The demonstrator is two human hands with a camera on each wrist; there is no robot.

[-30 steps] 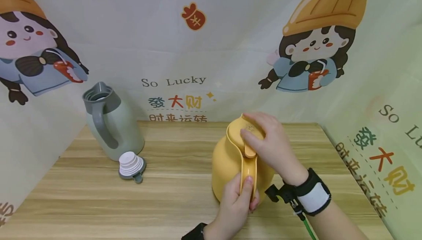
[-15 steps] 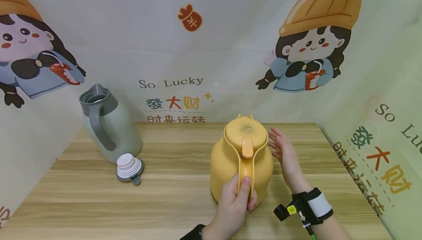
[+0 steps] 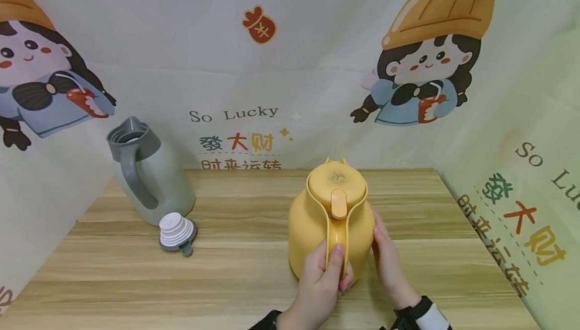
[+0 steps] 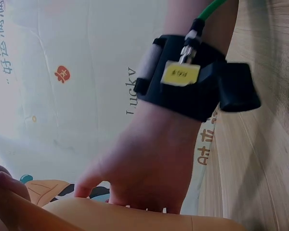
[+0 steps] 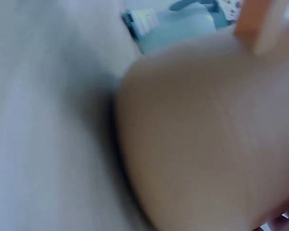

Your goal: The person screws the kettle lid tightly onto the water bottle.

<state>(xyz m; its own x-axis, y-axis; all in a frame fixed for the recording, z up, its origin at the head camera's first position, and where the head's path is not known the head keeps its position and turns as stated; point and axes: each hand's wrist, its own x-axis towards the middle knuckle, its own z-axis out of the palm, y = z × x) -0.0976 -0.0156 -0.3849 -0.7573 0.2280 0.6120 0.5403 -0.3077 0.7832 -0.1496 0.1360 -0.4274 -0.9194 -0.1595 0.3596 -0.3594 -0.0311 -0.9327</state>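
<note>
A yellow thermos jug (image 3: 304,229) stands upright on the wooden table in the head view, its round lid (image 3: 336,178) seated on top. My left hand (image 3: 317,280) grips the jug's handle (image 3: 337,232), thumb lying along it. On the jug's right side rests my right hand (image 3: 388,264), its fingers partly hidden behind the body. The left wrist view shows that right hand (image 4: 149,161) laid against the jug (image 4: 149,219). In the right wrist view the jug's side (image 5: 192,139) fills most of the picture, blurred.
At the back left stands a grey-green thermos jug (image 3: 160,184) with its mouth uncovered. In front of it lies a white ribbed stopper (image 3: 175,232) with a grey cap, ribbed end up. A printed cloth (image 3: 317,93) borders the table (image 3: 226,279).
My right hand has left the yellow jug's lid and moved down to its right side. The left hand has stayed on the handle. The jug still stands in place.
</note>
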